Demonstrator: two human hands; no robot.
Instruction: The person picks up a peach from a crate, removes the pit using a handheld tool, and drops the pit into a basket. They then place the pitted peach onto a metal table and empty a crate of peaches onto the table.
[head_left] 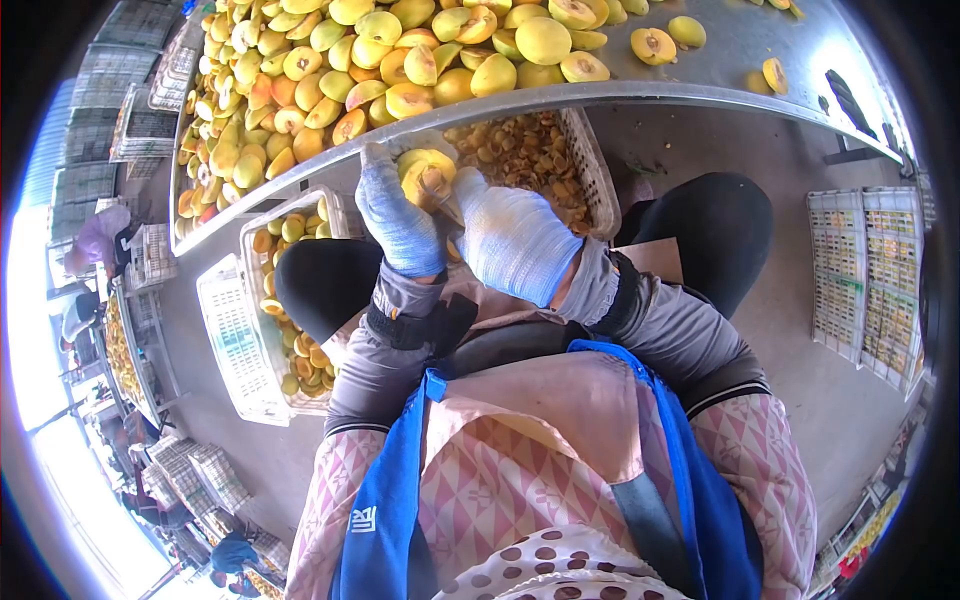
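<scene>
My left hand (398,215), in a pale blue knit glove, grips a yellow peach half (424,172) just below the table's front edge, its cut side toward me. Close beside it, my right hand (515,235), gloved alike, is closed around a small metal tool (449,208). The tool's tip meets the middle of the peach half, where the pit sits. Most of the tool is hidden by my fingers. Many peach halves (330,75) are heaped on the metal table (700,85) in front of me.
Under the table stands a crate (590,170) of brown pits and scraps. A white crate (285,400) of peach halves is by my left knee, with another white crate (235,340) against it. Stacked crates (865,280) stand at right. People (100,235) work at far left.
</scene>
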